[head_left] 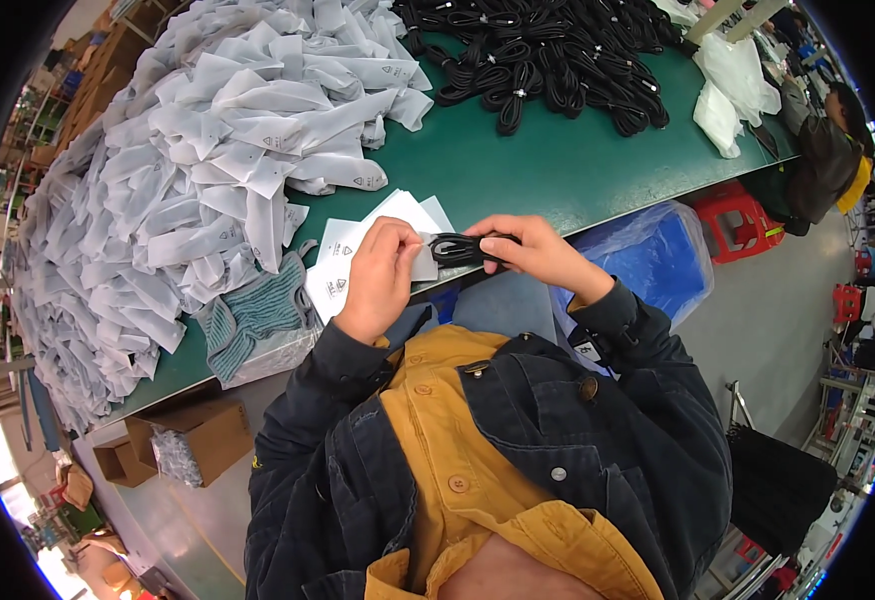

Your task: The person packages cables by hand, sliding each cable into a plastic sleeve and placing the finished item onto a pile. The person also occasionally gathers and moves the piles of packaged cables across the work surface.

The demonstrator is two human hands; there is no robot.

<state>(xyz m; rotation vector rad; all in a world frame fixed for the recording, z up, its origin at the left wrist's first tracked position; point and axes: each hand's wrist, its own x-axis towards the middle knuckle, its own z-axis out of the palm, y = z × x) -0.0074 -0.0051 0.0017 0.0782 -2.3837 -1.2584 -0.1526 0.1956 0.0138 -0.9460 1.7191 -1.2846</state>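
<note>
Near the front edge of the green table, my right hand (530, 250) is closed around a coiled black cable (451, 250), whose looped end points left. My left hand (382, 275), fingers pinched together, grips the edge of a frosted white plastic bag (424, 262). The tip of the cable coil lies right at that bag's edge; whether it is inside I cannot tell. More flat white bags (330, 284) with small printed marks lie stacked under and beside my left hand.
A large heap of filled frosted bags (228, 130) covers the table's left side. Bundled black cables (558, 70) are piled at the back. A striped teal cloth (248, 325) lies left of my hands. Below the table are a blue lined bin (648, 265), a red stool (738, 225) and a cardboard box (220, 440).
</note>
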